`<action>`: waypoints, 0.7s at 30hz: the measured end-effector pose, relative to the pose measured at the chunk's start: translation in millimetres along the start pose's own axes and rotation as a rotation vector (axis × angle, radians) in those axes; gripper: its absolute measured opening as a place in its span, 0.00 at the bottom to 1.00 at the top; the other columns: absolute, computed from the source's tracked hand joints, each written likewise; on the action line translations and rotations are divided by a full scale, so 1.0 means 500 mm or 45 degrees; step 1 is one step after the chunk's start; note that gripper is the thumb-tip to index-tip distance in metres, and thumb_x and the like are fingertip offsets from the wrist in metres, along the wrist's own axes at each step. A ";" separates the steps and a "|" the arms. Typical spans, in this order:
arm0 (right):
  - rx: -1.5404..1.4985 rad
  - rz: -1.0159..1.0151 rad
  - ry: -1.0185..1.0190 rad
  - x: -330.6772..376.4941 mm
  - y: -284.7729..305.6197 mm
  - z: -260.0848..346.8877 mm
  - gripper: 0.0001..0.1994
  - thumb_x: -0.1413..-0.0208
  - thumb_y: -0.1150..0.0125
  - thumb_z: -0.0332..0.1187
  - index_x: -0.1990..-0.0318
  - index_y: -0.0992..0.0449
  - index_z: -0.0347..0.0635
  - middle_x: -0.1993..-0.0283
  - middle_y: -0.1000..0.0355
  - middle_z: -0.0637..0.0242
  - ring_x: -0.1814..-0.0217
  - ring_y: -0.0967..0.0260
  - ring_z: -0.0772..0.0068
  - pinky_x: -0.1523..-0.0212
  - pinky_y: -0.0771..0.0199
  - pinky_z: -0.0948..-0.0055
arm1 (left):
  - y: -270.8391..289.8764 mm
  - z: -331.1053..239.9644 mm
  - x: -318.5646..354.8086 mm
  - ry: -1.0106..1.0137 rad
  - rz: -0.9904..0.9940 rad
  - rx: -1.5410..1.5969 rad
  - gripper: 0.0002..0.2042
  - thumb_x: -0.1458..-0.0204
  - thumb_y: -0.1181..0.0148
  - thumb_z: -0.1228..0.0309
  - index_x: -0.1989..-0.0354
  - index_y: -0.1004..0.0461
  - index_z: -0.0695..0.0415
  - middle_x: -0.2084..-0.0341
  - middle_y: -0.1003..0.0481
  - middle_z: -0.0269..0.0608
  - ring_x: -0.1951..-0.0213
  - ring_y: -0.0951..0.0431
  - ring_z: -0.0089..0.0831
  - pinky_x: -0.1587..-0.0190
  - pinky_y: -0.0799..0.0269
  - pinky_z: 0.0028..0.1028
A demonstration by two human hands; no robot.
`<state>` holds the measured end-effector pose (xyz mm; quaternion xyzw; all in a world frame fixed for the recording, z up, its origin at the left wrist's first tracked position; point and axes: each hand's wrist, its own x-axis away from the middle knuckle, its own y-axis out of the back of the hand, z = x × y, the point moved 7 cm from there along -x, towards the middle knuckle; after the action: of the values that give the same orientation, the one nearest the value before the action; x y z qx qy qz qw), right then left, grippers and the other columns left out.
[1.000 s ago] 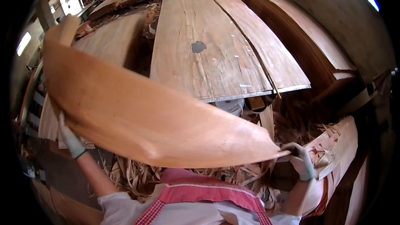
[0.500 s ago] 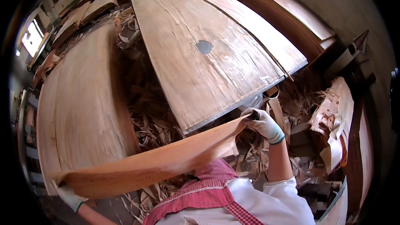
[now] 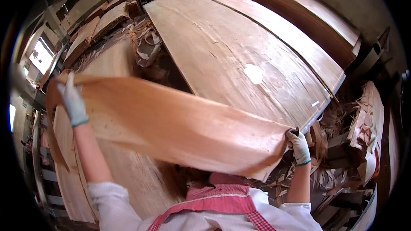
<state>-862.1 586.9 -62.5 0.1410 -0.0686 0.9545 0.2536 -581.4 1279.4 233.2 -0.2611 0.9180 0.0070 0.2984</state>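
Observation:
A long strip of wood veneer [image 3: 184,122] spans the space in front of me, bowed and curling down at its left end. Near that end my left hand [image 3: 73,102], in a white glove with a green cuff, grips its upper edge. My right hand [image 3: 300,149], gloved the same way, pinches the strip's right corner; a small dark piece shows at its fingertips, too small to name. Behind the strip lies a wide stack of veneer sheets [image 3: 222,47] with a ragged pale hole. Another veneer stack [image 3: 128,179] at left is partly hidden under the held strip.
Torn veneer scraps [image 3: 338,117] litter the floor at right, beside a ragged upright bundle of veneer [image 3: 366,128]. A tall veneer stack [image 3: 299,8] runs along the right wall. More stacked sheets [image 3: 100,23] stand at the far left, near a bright window [image 3: 41,55].
My left hand has risen up and away with the strip's left end, from low at the left. My right hand has shifted right and slightly nearer. The strip now shows more of its face.

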 end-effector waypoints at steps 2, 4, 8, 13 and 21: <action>0.034 -0.056 -0.055 -0.022 0.004 -0.007 0.05 0.42 0.42 0.35 0.68 0.27 0.45 0.78 0.37 0.79 0.83 0.46 0.87 0.83 0.48 0.83 | -0.141 0.008 -0.051 -0.096 0.111 -0.266 0.34 0.47 0.40 0.64 0.36 0.48 0.68 0.42 0.37 0.49 0.44 0.34 0.36 0.40 0.42 0.32; -0.031 -0.216 -0.080 -0.022 0.025 -0.002 0.06 0.41 0.42 0.36 0.66 0.28 0.46 0.78 0.36 0.78 0.83 0.46 0.86 0.84 0.47 0.83 | -0.271 0.066 -0.100 -0.189 0.152 -0.144 0.37 0.47 0.41 0.64 0.36 0.51 0.73 0.39 0.41 0.54 0.40 0.38 0.39 0.35 0.48 0.31; -0.077 -0.475 -0.065 -0.016 0.083 -0.014 0.05 0.40 0.44 0.36 0.63 0.29 0.47 0.76 0.37 0.80 0.81 0.44 0.87 0.83 0.47 0.83 | -0.576 0.253 -0.157 -0.126 0.463 -0.023 0.43 0.50 0.43 0.67 0.34 0.64 0.75 0.33 0.56 0.64 0.31 0.56 0.46 0.30 0.63 0.31; 0.139 -0.841 0.297 -0.053 0.174 -0.038 0.07 0.40 0.43 0.32 0.59 0.27 0.40 0.68 0.31 0.75 0.73 0.38 0.82 0.73 0.36 0.81 | -0.957 0.569 -0.107 -0.073 0.633 -0.346 0.44 0.55 0.45 0.69 0.33 0.65 0.70 0.35 0.51 0.68 0.35 0.45 0.54 0.33 0.49 0.35; 0.346 -1.591 0.719 0.029 0.040 0.132 0.19 0.38 0.48 0.31 0.41 0.35 0.35 0.50 0.29 0.63 0.53 0.31 0.73 0.48 0.34 0.76 | -1.269 0.851 0.222 0.794 1.653 -0.056 0.32 0.43 0.46 0.59 0.35 0.48 0.61 0.47 0.30 0.57 0.48 0.27 0.45 0.46 0.32 0.33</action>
<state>-869.0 563.1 3.4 -0.0690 0.2139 0.6300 0.7433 -119.1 750.6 -87.1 0.3412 0.9302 0.1267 -0.0472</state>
